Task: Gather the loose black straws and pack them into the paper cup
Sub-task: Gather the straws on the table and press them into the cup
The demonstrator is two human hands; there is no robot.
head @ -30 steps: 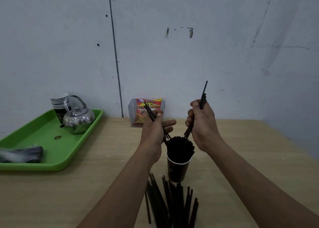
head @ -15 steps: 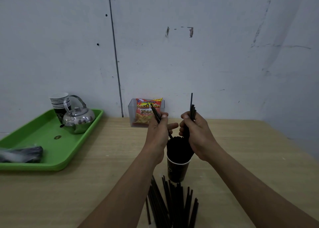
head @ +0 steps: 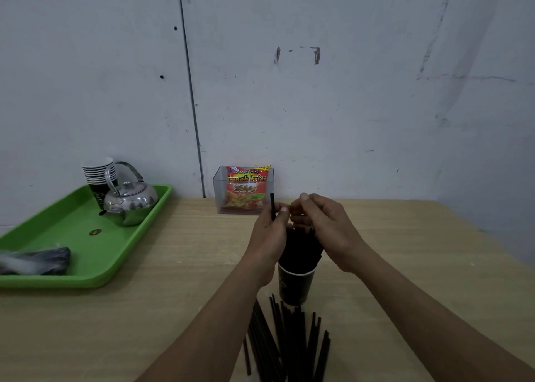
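Grey scuffed wall stands behind a pale wooden table [head: 173, 309]. Far left of the paper cup [head: 293, 286] lies a green tray [head: 86, 277] carrying a stack of cups [head: 98, 173] and a shiny steel kettle [head: 131, 200]. Behind the cup and slightly left, against the wall, a clear box [head: 220, 190] holds a red snack packet [head: 246, 190]. Just above the cup's left side, the left hand [head: 267, 237] pinches one thin black straw [head: 272, 205] upright, its grip narrow. The cup is dark with a white rim, upright and crammed with packed straws [head: 301, 245] that fan out above it. Above its right side the right hand [head: 324, 231] curls over the straw tops; whether its grip holds anything cannot be told. In front of the cup, loose straws [head: 286, 341] lie flat in a rough bundle on the table.
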